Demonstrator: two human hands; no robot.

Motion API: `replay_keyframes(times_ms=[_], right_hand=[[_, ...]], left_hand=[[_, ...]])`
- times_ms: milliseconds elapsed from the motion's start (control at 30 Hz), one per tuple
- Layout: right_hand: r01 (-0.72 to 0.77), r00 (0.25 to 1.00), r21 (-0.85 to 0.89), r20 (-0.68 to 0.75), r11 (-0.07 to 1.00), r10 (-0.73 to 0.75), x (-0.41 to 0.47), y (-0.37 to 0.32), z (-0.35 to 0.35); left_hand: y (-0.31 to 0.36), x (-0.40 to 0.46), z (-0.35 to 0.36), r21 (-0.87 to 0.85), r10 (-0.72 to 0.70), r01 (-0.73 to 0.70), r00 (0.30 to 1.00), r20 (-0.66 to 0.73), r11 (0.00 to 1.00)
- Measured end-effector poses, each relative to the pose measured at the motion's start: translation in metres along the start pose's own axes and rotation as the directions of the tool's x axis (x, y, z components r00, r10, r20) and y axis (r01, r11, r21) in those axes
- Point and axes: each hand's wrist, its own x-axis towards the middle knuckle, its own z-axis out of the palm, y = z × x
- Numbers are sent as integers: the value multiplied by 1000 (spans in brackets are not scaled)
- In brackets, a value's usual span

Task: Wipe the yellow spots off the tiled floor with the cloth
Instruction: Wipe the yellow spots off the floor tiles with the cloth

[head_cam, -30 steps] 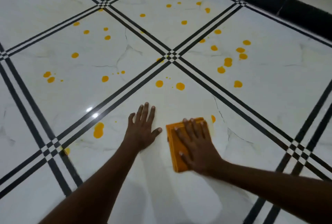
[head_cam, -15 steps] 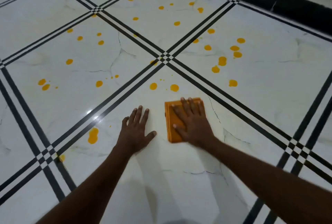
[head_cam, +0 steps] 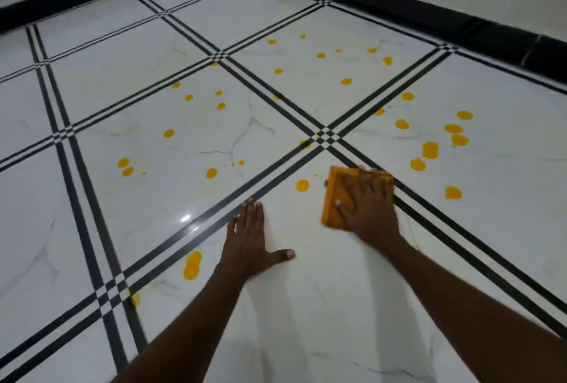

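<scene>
Both forearms are bare to the frame's edge, no sleeves, watch or rings showing. The left hand (head_cam: pixel 249 241) and right hand (head_cam: pixel 366 207) have short, pale nails.

The right hand (head_cam: pixel 366 206) lies flat over most of the orange cloth (head_cam: pixel 334 198), so the cloth's middle and its edge toward four o'clock are hidden; whatever lies on the tile beneath it cannot be seen. A small dark mark at the cloth's nine o'clock edge is too blurred to identify. Both forearms run off the bottom edge of the picture. The left hand (head_cam: pixel 250 241) covers the tile under its palm. At seven o'clock a yellow spot (head_cam: pixel 135 299) beside the black line crossing is smeared and unclear. The black skirting (head_cam: pixel 460 26) is cut off at the right edge.
</scene>
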Motion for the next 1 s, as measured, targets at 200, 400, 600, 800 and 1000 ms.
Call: replay_keyframes(times_ms=[200, 400, 600, 800, 1000], right_hand=[[-62, 998, -18, -33, 998, 61, 50, -56, 3], [188, 979, 34, 75, 982, -190, 0, -48, -6], [-151, 988, -12, 26, 988, 151, 81, -19, -9], [134, 980, 23, 148, 991, -136, 17, -76, -7], [-32, 958, 21, 285, 999, 25, -43, -31, -28]], left_hand=[[-1, 3, 1, -74, -10, 9, 1000, -17, 997], [-14, 3, -1, -116, 16, -22, 999, -47, 993], [-10, 3, -1, -102, 12, -16, 999, -37, 995], [-1, 2, -16, -143, -20, 25, 999, 34, 989], [1, 0, -39, -76, -6, 16, 991, 136, 997]])
